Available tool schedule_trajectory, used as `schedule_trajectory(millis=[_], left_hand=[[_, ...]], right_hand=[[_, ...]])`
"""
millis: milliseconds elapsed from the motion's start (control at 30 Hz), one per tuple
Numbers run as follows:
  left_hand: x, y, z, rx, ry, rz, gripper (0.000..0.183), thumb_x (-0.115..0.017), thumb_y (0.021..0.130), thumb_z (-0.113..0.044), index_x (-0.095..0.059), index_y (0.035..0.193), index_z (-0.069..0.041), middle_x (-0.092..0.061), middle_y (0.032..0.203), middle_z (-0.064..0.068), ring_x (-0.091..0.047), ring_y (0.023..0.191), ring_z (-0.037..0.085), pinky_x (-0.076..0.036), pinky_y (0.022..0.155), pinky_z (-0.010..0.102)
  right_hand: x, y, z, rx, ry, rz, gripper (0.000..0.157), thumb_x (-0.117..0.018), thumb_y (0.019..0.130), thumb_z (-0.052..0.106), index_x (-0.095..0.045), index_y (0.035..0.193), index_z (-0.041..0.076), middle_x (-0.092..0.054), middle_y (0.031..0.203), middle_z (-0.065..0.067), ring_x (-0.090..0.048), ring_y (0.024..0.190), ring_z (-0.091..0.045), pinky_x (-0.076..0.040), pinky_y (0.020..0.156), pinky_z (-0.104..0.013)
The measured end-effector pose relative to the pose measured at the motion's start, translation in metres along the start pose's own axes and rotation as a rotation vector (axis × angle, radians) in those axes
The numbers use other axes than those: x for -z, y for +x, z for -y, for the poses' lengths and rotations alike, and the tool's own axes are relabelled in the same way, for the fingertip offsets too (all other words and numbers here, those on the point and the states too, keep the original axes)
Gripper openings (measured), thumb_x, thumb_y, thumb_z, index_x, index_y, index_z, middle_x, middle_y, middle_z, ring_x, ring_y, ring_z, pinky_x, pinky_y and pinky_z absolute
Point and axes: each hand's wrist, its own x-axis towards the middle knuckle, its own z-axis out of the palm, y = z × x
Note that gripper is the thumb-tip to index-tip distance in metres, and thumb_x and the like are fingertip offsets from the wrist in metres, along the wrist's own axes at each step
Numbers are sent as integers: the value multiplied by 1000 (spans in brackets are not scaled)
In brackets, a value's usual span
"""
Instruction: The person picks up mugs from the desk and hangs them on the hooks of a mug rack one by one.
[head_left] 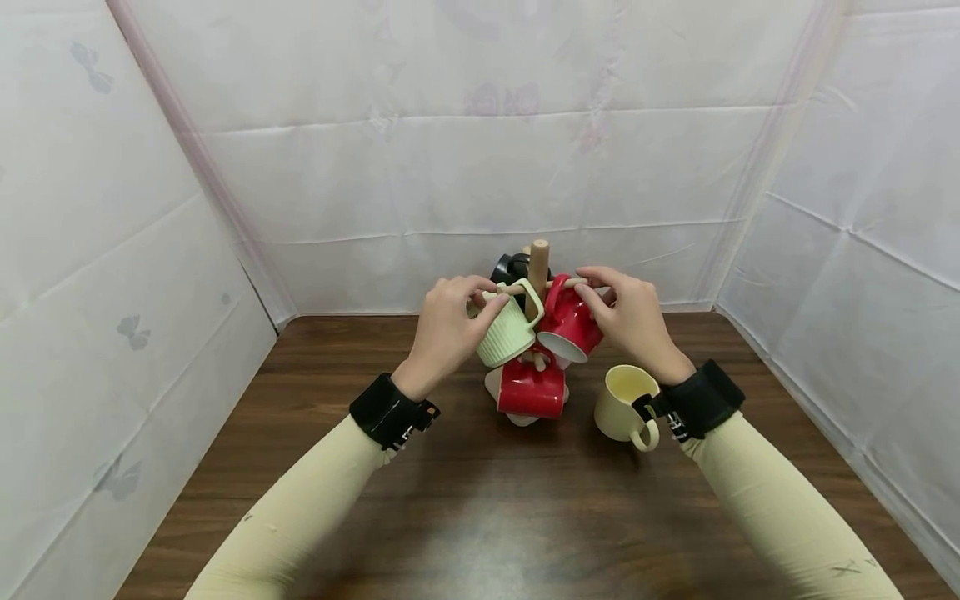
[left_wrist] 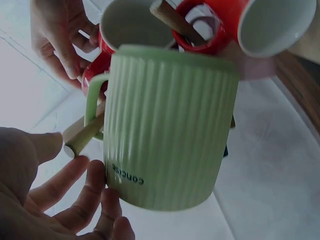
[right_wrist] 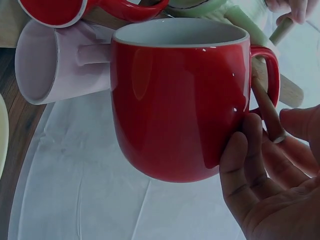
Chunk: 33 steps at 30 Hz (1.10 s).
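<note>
A wooden mug tree (head_left: 537,265) stands on the table with mugs on its pegs. My left hand (head_left: 450,325) pinches the tip of its left peg (left_wrist: 85,136) between thumb and index finger. From that peg a ribbed pale green mug (left_wrist: 170,130) hangs by its handle, tilted, the other fingers at its side. At the opposite peg (right_wrist: 269,115), my right hand (head_left: 633,317) has thumb and fingers around the tip. A glossy red mug (right_wrist: 175,110) hangs there by its handle, the fingertips against its wall.
Lower on the tree hangs another red mug (head_left: 532,392), with a pale pink mug (right_wrist: 80,65) beside it. Behind the post is a black mug (head_left: 504,268). A pale yellow mug (head_left: 618,408) stands upright on the wooden table (head_left: 420,517), below my right wrist. White sheeting (head_left: 480,175) surrounds the table.
</note>
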Motion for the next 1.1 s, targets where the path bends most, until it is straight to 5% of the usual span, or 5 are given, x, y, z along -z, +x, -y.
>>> schedule_trajectory(millis=[400, 1100], left_hand=[[-3, 9, -2, -109, 139, 51, 22, -63, 96, -32, -67, 84, -13, -43, 66, 0, -40, 63, 19, -33, 59, 31], [-4, 6, 1, -141, 48, 39, 18, -65, 96, -21, -72, 89, -6, -63, 70, 1, -42, 64, 16, -36, 53, 28]], right_hand=[[0, 6, 1, 28, -25, -28, 20, -69, 92, 13, -73, 109, 5, -73, 95, -12, -65, 63, -21, -58, 57, -37], [-3, 11, 1, -1, -16, 13, 17, -68, 92, 14, -75, 106, 7, -71, 81, -7, -57, 53, -13, -50, 51, -30]])
